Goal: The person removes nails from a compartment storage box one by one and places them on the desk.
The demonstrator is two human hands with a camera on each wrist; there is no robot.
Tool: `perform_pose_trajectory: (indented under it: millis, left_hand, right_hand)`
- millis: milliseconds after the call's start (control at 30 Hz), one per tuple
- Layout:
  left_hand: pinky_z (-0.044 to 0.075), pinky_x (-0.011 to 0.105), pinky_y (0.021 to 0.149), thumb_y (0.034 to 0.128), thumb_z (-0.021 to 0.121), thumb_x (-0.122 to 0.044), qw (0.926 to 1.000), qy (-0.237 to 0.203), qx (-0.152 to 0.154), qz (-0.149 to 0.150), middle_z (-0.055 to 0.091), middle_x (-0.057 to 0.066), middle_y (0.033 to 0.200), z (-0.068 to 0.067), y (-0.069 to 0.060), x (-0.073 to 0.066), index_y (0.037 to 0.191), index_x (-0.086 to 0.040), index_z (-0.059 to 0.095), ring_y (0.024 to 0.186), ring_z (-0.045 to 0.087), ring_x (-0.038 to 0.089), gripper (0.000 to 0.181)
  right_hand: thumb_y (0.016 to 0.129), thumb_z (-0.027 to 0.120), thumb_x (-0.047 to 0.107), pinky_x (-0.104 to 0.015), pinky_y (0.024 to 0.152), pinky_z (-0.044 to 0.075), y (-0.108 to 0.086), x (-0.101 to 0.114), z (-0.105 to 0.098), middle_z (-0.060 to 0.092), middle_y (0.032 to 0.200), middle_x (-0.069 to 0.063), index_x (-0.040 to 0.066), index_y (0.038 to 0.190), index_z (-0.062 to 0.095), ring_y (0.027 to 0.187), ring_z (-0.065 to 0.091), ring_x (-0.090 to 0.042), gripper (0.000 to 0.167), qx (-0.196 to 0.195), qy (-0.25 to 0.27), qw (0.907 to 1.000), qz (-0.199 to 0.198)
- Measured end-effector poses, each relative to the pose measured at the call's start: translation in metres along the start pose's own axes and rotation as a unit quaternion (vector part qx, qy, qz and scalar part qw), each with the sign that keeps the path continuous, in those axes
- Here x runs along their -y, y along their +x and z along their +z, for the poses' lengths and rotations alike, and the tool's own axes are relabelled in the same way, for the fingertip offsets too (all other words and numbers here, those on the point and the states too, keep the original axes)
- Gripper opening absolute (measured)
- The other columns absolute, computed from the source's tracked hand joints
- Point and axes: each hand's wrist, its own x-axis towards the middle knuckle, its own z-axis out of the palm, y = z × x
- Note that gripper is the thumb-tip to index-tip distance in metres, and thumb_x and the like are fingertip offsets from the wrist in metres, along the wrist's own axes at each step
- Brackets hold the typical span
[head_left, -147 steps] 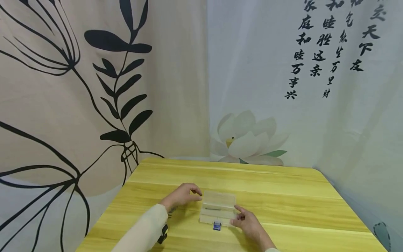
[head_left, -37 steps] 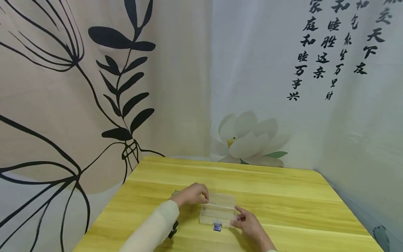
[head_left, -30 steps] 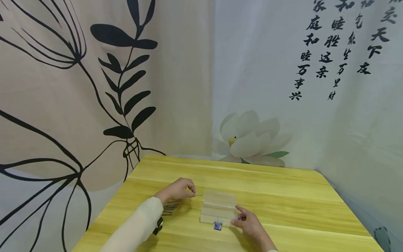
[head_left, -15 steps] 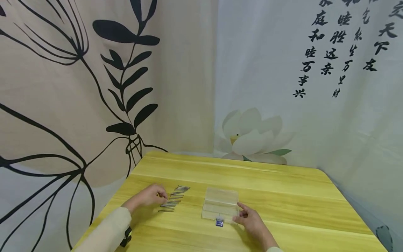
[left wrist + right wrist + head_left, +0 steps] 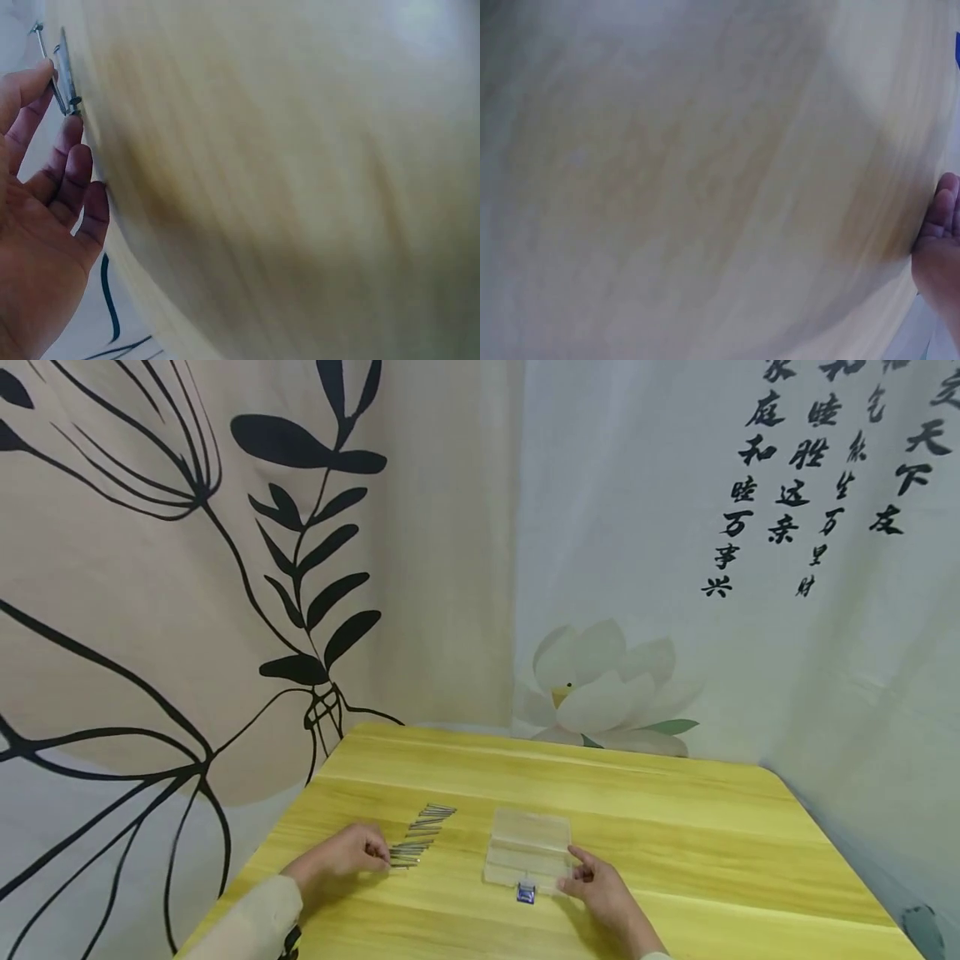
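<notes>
My left hand (image 5: pixel 351 850) is at the near end of a row of metal nails (image 5: pixel 422 831) on the wooden table. In the left wrist view the thumb and forefinger of the left hand (image 5: pixel 52 187) pinch a nail (image 5: pixel 42 49), and another nail (image 5: pixel 67 71) lies close by it. My right hand (image 5: pixel 602 893) grips the right side of a clear plastic box (image 5: pixel 506 870), its thumb at the front corner. The box's lid (image 5: pixel 531 825) stands open, and a blue latch (image 5: pixel 526 892) hangs at its front. Only part of the right hand (image 5: pixel 941 247) shows in the right wrist view.
The yellow wood-grain table (image 5: pixel 712 843) stretches around the box and the nails, with rounded far corners. Behind it hangs a pale curtain (image 5: pixel 442 568) printed with dark plants, a lotus and writing.
My left hand has gone from over the box leftward to the nails, bringing a nail out with it. It now sits lower along the row. The right hand keeps its hold on the box.
</notes>
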Motion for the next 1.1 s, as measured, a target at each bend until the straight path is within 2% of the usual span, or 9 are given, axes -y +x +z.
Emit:
perform_pose_trajectory:
  millis: [233,400,533,867,1100]
  left_hand:
    - [0.044,0.027,0.066,0.0870,0.076,-0.010,0.9997,-0.004,-0.003,-0.022,0.056,0.003,0.092,0.0038,0.0049,-0.0015,0.083,-0.008,0.076,0.076,0.050,0.013,0.004]
    - [0.044,0.027,0.067,0.0846,0.079,-0.013,0.9997,0.023,0.004,-0.013,0.053,0.001,0.090,0.0077,0.0067,0.0023,0.082,-0.008,0.077,0.076,0.049,0.012,0.005]
    - [0.043,0.026,0.065,0.0847,0.079,-0.012,0.9993,0.035,0.002,-0.011,0.052,0.002,0.091,0.0090,0.0067,-0.0004,0.081,-0.010,0.077,0.075,0.048,0.012,0.004]
    - [0.045,0.026,0.064,0.0860,0.078,-0.009,0.9998,0.014,0.009,-0.015,0.053,0.004,0.089,0.0041,0.0043,-0.0027,0.082,-0.004,0.074,0.075,0.051,0.012,0.007]
    - [0.046,0.026,0.065,0.0864,0.078,-0.011,0.9996,0.009,0.011,-0.024,0.055,0.001,0.089,0.0015,0.0064,-0.0034,0.082,-0.009,0.074,0.074,0.052,0.011,0.007]
  right_hand:
    - [0.087,0.075,0.014,-0.036,0.081,0.049,0.0006,-0.0027,-0.0028,0.052,0.101,-0.010,-0.006,0.147,0.039,0.095,0.051,-0.023,0.073,-0.002,0.010,0.9999,-0.006]
    - [0.087,0.076,0.014,-0.038,0.084,0.051,-0.0024,-0.0049,-0.0032,0.053,0.105,-0.011,-0.006,0.147,0.039,0.097,0.052,-0.024,0.073,0.003,0.006,0.9999,-0.011]
    - [0.087,0.075,0.014,-0.039,0.084,0.050,-0.0028,-0.0058,-0.0034,0.053,0.104,-0.011,-0.007,0.147,0.039,0.097,0.052,-0.024,0.073,0.005,0.010,0.9998,-0.014]
    - [0.088,0.075,0.018,-0.041,0.087,0.051,0.0002,-0.0054,-0.0030,0.054,0.109,-0.014,-0.006,0.147,0.039,0.101,0.052,-0.025,0.073,0.014,-0.002,0.9996,-0.024]
    - [0.088,0.075,0.019,-0.041,0.086,0.050,-0.0023,-0.0028,-0.0032,0.053,0.110,-0.014,-0.006,0.148,0.038,0.100,0.051,-0.025,0.075,0.014,-0.001,0.9996,-0.025]
